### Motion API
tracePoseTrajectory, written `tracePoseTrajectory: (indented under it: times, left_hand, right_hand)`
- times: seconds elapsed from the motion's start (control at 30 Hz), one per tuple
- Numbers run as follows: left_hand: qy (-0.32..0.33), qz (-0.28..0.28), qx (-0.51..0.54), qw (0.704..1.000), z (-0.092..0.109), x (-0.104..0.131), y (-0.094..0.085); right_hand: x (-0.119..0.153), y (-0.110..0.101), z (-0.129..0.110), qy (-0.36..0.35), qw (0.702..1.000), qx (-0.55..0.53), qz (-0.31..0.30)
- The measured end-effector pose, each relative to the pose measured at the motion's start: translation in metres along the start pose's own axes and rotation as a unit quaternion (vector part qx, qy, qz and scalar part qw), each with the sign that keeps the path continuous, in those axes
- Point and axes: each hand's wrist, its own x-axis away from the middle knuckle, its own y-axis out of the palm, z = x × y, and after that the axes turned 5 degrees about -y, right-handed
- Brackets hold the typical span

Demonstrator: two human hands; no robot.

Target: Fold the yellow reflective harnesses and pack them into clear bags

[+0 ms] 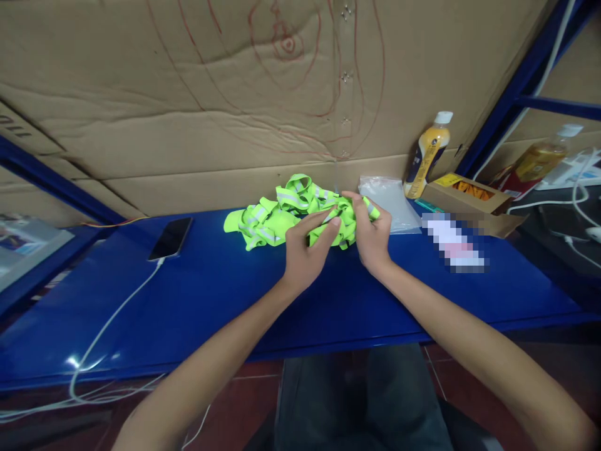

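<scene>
The left hand (pixel 307 250) is half curled, holding lime-green folds between its thumb and bent fingers. The right hand (pixel 374 235) closes around the right end of the same material, its fingertips partly hidden. Both grip a tangled bundle of lime-green fabric straps with silvery-grey stripes (pixel 267 225), which lies on the glossy blue surface (pixel 235 294), its loose left part spreading away from the hands. Just right of the right hand is a flat, clear plastic bag (pixel 397 203); beyond it stand a yellow-and-dark-labelled plastic bottle with a white cap (pixel 428 153) and an open brown cardboard box (pixel 469 197). Well to the left lies a black smartphone (pixel 171 239), plugged into a white cable (pixel 113 313).
</scene>
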Motion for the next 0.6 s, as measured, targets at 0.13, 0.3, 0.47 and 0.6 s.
tracePoseTrajectory:
  times: [0.13, 0.3, 0.47, 0.6]
  left_hand:
    - [0.123, -0.059, -0.099, 0.986, 0.001, -0.004, -0.01]
    - [0.183, -0.085, -0.183, 0.962, -0.001, -0.007, -0.017]
    - [0.258, -0.118, -0.234, 0.93, -0.001, -0.013, -0.028]
    - [0.296, -0.141, -0.226, 0.917, 0.012, -0.02, -0.037]
  right_hand:
    - [-0.009, -0.003, -0.003, 0.139, 0.985, -0.087, -0.045]
    - [-0.018, -0.007, -0.005, 0.232, 0.962, -0.123, -0.072]
    - [-0.026, -0.018, -0.009, 0.286, 0.934, -0.121, -0.179]
    - [-0.044, -0.041, -0.016, 0.255, 0.928, -0.09, -0.258]
